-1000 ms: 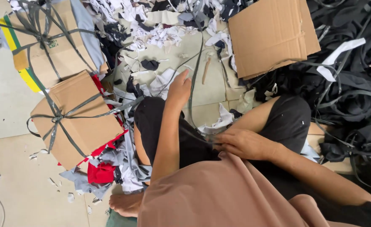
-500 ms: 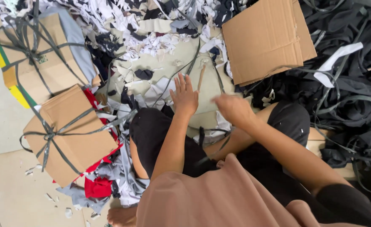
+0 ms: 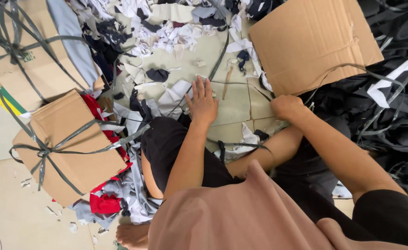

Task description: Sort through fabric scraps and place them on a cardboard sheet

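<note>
- Left hand (image 3: 203, 103): released, fingers spread, palm down on white fabric scraps (image 3: 174, 95) on the tiled floor (image 3: 234, 109), apparently pinning them flat.
- Right hand (image 3: 285, 106): clenched at the lower edge of a loose cardboard sheet (image 3: 312, 41); whether it grips the grey strap (image 3: 333, 69) there I cannot tell.
- One small wooden-handled tool (image 3: 227, 79) lies between the hands.
- Strapped cardboard bundles: two, the near bundle (image 3: 69, 148) and the far bundle (image 3: 25, 60), tied crosswise to hold their contents.
- Dark cloth heap (image 3: 393, 106) at right.

Brown cardboard sheet (image 3: 312, 41); grey straps (image 3: 51, 150); red cloth (image 3: 104, 203); black fabric pile (image 3: 393, 125), possibly navy.
</note>
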